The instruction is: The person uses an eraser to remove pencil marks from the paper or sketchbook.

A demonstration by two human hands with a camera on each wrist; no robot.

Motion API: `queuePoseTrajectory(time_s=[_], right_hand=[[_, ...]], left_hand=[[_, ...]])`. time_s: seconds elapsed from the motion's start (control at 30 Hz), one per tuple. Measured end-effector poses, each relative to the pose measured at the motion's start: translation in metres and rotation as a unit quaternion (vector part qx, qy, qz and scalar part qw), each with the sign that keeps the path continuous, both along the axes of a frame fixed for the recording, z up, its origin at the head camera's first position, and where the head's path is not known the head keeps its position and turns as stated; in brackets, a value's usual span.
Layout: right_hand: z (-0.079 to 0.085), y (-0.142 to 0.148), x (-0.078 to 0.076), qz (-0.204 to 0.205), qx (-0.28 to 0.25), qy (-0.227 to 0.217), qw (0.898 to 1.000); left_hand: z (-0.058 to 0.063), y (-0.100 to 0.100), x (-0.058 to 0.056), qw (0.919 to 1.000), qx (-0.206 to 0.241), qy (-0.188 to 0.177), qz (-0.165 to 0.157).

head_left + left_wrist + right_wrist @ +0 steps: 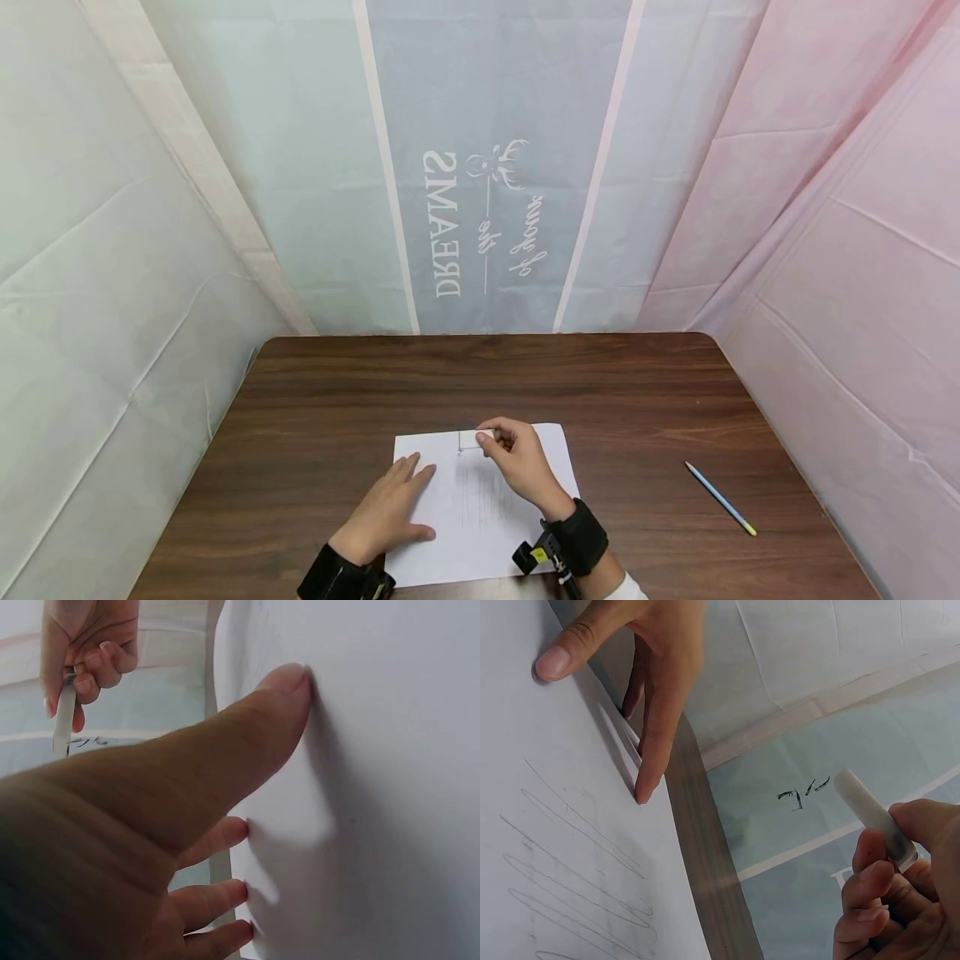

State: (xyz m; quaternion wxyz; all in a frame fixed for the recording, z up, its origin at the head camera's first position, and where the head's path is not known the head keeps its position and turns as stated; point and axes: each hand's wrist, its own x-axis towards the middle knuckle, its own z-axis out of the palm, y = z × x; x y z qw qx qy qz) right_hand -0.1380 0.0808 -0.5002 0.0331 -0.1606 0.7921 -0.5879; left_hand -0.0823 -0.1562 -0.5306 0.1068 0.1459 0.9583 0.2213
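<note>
A white eraser is pinched between the thumb and fingers of my right hand, over the far part of a white sheet of paper. Close by the eraser's free end, the right wrist view has small dark crumbs. Grey zigzag pencil lines mark the paper. My left hand rests with spread fingers on the sheet's left side, its thumb touching the paper in the left wrist view.
A light blue pencil with a yellow-green end lies to the right on the dark wooden table. Pale curtains with printed lettering hang behind and on both sides. Each wrist wears a black strap with a camera.
</note>
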Motion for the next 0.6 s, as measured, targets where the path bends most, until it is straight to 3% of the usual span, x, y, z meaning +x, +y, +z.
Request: queuePoseTrajectory(time_s=[0.43,0.6], right_hand=[[-0.001,0.002,0.0,-0.002,0.017,-0.01,1.0],[0.021,0.001,0.006,0.001,0.027,-0.011,1.0]], left_hand=[[-0.004,0.005,0.0,0.9999,-0.009,0.005,0.01],[-0.005,0.007,-0.003,0.9999,-0.004,0.004,0.016]])
